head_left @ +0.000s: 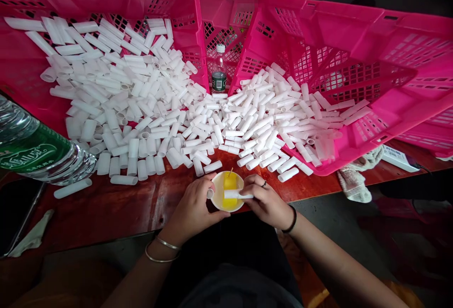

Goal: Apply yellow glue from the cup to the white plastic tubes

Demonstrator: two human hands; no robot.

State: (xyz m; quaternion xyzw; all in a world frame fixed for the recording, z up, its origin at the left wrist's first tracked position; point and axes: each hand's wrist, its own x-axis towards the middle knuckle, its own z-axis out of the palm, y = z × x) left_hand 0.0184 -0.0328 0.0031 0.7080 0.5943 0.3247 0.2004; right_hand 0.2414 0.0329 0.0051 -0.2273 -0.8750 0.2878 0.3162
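At the table's front edge sits a small white bowl [216, 186] with a yellow block [230, 181] inside; a thin stick pokes up from it. My left hand [193, 209] curls around the bowl's left side, a short white tube [210, 193] in its fingers and the thumb at the near rim. From the right, my right hand [265, 199] pinches another white tube [231, 194], held level over the bowl in front of the yellow block. Whether that tube touches the block I cannot tell. Beyond both hands lies a big heap of white tubes [170, 105].
Pink crates [318, 29] lie tipped toward me, tubes spilling onto the red-brown table [134, 209]. A large water bottle [38, 145] leans in at left, above a dark phone-like slab [17, 209]. A smaller bottle [219, 69] stands between crates. A whitish glove [356, 180] hangs at right.
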